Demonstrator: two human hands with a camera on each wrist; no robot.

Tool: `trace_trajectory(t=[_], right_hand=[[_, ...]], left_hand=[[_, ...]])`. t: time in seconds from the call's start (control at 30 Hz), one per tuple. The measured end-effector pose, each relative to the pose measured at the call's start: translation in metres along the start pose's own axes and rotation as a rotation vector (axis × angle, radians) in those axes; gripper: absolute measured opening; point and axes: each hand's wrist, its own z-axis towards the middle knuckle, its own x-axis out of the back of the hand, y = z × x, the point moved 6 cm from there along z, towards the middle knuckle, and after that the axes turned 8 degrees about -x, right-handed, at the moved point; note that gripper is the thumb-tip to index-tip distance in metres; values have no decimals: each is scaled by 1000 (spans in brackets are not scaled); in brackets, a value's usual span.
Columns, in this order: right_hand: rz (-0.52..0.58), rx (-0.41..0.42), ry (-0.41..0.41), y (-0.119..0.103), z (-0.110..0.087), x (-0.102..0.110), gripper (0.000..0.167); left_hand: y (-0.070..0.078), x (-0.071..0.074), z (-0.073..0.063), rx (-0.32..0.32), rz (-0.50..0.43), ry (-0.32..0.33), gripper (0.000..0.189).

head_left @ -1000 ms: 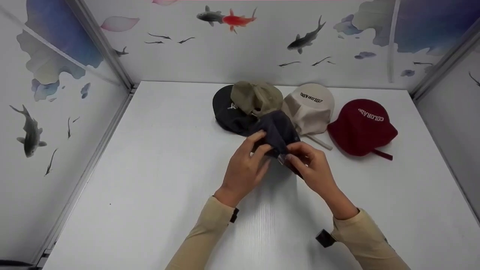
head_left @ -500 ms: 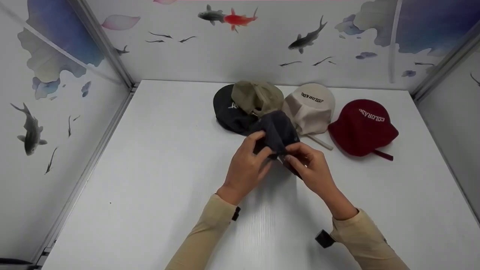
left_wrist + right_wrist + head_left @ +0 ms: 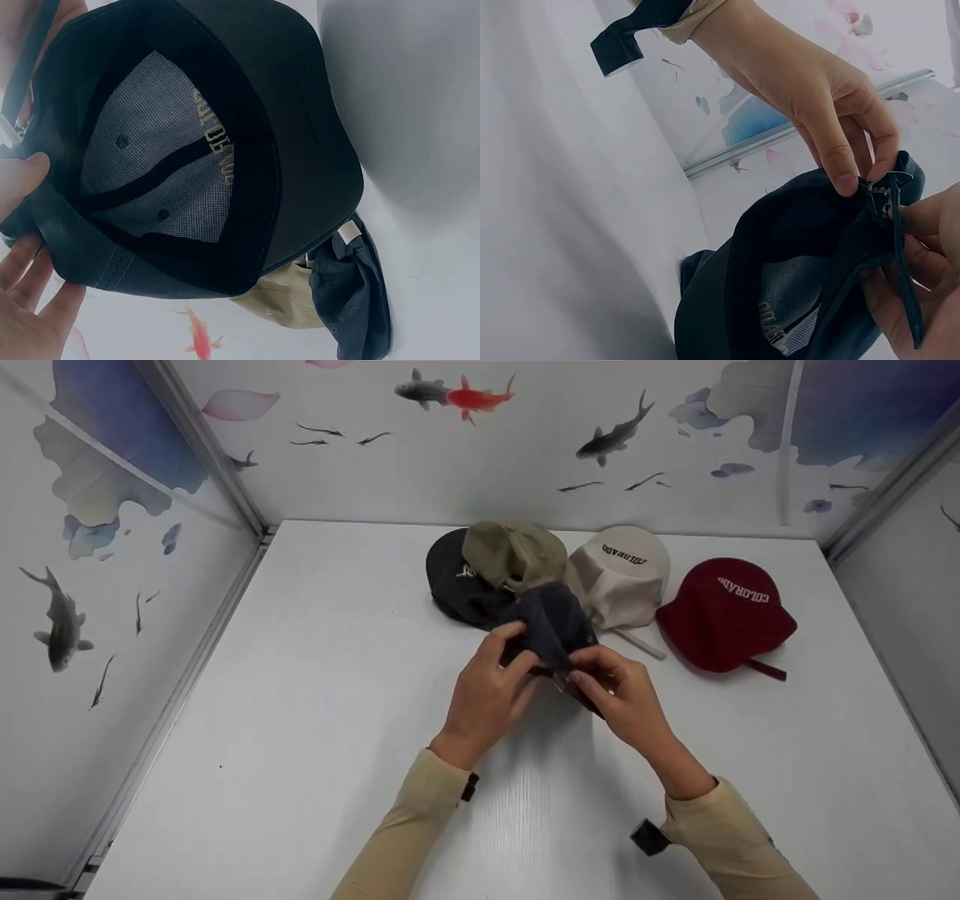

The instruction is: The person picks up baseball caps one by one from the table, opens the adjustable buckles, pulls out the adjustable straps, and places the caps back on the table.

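In the head view a dark navy baseball cap [image 3: 556, 622] is held up off the table by both hands. My left hand [image 3: 484, 694] grips its rim from the left, with the thumb [image 3: 26, 176] on one side and fingers [image 3: 64, 304] on the other. The right hand [image 3: 634, 697] pinches the back strap near its metal buckle [image 3: 880, 196]. In the right wrist view the loose strap end [image 3: 905, 285] hangs down past the right fingers. The cap's mesh lining [image 3: 161, 127] and brim [image 3: 315, 142] face the left wrist camera. Fingertips behind the fabric are partly hidden.
Behind the held cap lie a black cap [image 3: 457, 589], an olive cap [image 3: 525, 551] overlapping it, a beige cap [image 3: 622, 577] and a dark red cap [image 3: 724, 619]. They rest on a white table [image 3: 300, 697], enclosed by printed panels [image 3: 480, 472] at the back and sides.
Both hands stay nearly in place on the navy cap. The left hand moves slightly right and back, with small finger shifts near the buckle. The other caps have not moved.
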Motion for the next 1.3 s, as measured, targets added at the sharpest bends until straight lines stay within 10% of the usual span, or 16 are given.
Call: trace_trajectory(t=[1.3], right_hand=[[68, -29, 1, 3, 0, 11, 11]], left_hand=[[-23, 8, -7, 80, 6, 59, 19]])
